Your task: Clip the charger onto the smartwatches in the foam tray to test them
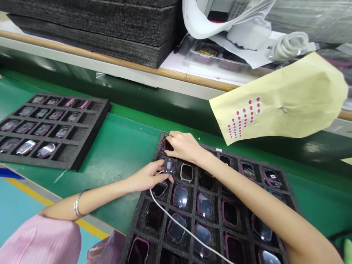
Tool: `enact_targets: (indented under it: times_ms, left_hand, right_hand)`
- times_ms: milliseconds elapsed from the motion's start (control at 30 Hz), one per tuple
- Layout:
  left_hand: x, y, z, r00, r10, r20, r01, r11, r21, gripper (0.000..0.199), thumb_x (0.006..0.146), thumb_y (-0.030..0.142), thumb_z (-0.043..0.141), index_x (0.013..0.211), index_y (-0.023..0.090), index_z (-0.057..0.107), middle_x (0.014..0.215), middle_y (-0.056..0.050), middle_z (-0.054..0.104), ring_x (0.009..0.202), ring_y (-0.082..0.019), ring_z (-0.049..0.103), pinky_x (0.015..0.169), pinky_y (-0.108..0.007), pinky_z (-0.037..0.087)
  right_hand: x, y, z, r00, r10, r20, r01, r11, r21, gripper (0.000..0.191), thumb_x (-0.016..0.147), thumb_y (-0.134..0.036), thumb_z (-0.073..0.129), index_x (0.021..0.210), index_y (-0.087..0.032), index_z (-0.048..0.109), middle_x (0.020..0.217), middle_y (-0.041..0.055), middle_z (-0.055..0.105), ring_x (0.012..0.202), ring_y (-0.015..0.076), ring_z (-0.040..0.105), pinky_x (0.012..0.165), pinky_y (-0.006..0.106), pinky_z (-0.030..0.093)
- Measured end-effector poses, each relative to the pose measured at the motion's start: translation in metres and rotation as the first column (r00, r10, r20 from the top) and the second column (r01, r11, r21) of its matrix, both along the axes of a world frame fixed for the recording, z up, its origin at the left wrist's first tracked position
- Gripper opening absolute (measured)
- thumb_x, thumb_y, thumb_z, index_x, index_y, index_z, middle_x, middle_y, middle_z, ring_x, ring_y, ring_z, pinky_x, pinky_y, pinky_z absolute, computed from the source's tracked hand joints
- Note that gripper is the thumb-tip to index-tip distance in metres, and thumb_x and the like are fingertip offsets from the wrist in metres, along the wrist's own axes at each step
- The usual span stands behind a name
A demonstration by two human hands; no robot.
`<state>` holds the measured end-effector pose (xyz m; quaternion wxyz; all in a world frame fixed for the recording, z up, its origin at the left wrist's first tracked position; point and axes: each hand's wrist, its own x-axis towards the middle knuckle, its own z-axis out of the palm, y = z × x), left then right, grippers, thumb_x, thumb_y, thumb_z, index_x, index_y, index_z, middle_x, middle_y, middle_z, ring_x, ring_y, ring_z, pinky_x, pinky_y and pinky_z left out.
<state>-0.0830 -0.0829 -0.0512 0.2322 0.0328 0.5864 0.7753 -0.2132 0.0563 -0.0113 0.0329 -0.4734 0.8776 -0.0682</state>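
Note:
My left hand [150, 176] holds a small square black charger head [169, 166] with bright contacts on its face. A white cable [189, 231] runs from it down across the foam tray [131, 231]. Just above it, my right hand [183, 145] is closed at the tray's far left corner, fingers and thumb on a dark-screened smartwatch case [166, 145] with a purple rim. The fingers partly hide that case. Several similar watch cases lie in the tray's compartments, among them a silver-rimmed one [186, 172]. My right forearm covers some compartments.
A second black foam tray [82, 141] with watch cases stands at the left on the green table [118, 146]. Thick black foam blocks [110, 33] sit on the shelf above. A yellow paper sheet [277, 102] with red arrow stickers hangs from the shelf edge, near a coiled white cable [290, 46].

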Motion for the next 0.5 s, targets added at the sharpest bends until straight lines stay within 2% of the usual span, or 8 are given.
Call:
enact_targets:
  times_ms: [67,133,200,233,367,433,500]
  left_hand:
    - [0.001,-0.001,-0.001,1.0,0.02,0.022,-0.02,1.0,-0.003,0.03,0.081,0.036,0.066,0.099,0.013,0.058,0.091,-0.009,0.067,0.077,-0.016,0.061,0.069,-0.026,0.047]
    - [0.001,-0.002,-0.001,0.998,0.01,0.059,-0.007,0.999,-0.041,0.031,0.083,0.036,0.063,0.102,0.013,0.056,0.094,-0.009,0.067,0.053,-0.008,0.053,0.051,-0.02,0.041]
    - [0.0,-0.003,0.001,0.997,-0.011,0.076,0.017,0.997,-0.077,0.029,0.085,0.034,0.06,0.104,0.014,0.055,0.095,-0.008,0.067,0.04,-0.002,0.038,0.04,-0.018,0.029]
    - [0.0,-0.003,0.002,0.998,-0.012,0.059,0.017,0.997,-0.081,0.026,0.085,0.032,0.06,0.102,0.013,0.055,0.094,-0.007,0.066,0.04,-0.001,0.035,0.039,-0.018,0.027]
    - [-0.001,-0.004,0.006,0.999,-0.046,-0.007,0.045,0.994,-0.1,0.027,0.075,0.02,0.068,0.099,0.012,0.057,0.076,0.002,0.055,0.046,-0.003,0.034,0.043,-0.018,0.026]
    - [-0.001,-0.005,0.006,0.996,-0.086,0.004,0.086,0.987,-0.139,0.032,0.073,0.02,0.071,0.101,0.012,0.057,0.07,0.006,0.048,0.045,-0.002,0.027,0.042,-0.019,0.021]
    - [0.001,-0.004,0.004,0.998,-0.06,-0.001,0.059,0.984,-0.166,0.035,0.074,0.027,0.072,0.102,0.012,0.058,0.069,0.006,0.047,0.046,-0.003,0.028,0.043,-0.02,0.022]
  right_hand:
    - [0.001,0.014,0.004,1.0,-0.03,0.009,0.03,0.998,-0.062,0.028,0.084,-0.035,0.064,0.098,-0.011,0.067,0.093,0.0113,0.064,0.083,0.0248,0.064,0.066,0.032,0.05]
    - [0.007,0.031,0.008,0.997,-0.021,0.072,0.035,0.979,-0.201,0.032,0.087,-0.037,0.061,0.108,-0.013,0.064,0.096,0.0088,0.063,0.079,0.0192,0.063,0.066,0.029,0.052]
    - [0.021,0.046,0.01,0.98,0.063,0.187,0.021,0.909,-0.416,0.033,0.085,-0.033,0.064,0.113,-0.015,0.062,0.097,0.008,0.062,0.078,0.0177,0.062,0.065,0.028,0.054]
    - [0.03,0.051,0.01,0.97,0.111,0.218,0.001,0.889,-0.459,0.035,0.085,-0.031,0.065,0.117,-0.016,0.06,0.099,0.0084,0.062,0.081,0.0188,0.062,0.069,0.03,0.055]
    - [0.059,0.057,-0.002,0.97,0.196,0.142,-0.123,0.904,-0.409,0.042,0.085,-0.026,0.063,0.125,-0.015,0.054,0.106,0.0134,0.058,0.096,0.026,0.06,0.074,0.039,0.057]
    - [0.065,0.053,-0.008,0.971,0.214,0.111,-0.152,0.901,-0.406,0.042,0.087,-0.024,0.06,0.128,-0.016,0.052,0.11,0.0154,0.056,0.097,0.0266,0.06,0.075,0.041,0.058]
    - [0.064,0.049,-0.011,0.969,0.231,0.094,-0.175,0.899,-0.402,0.043,0.088,-0.024,0.058,0.13,-0.016,0.05,0.114,0.0167,0.055,0.098,0.0273,0.06,0.078,0.043,0.058]
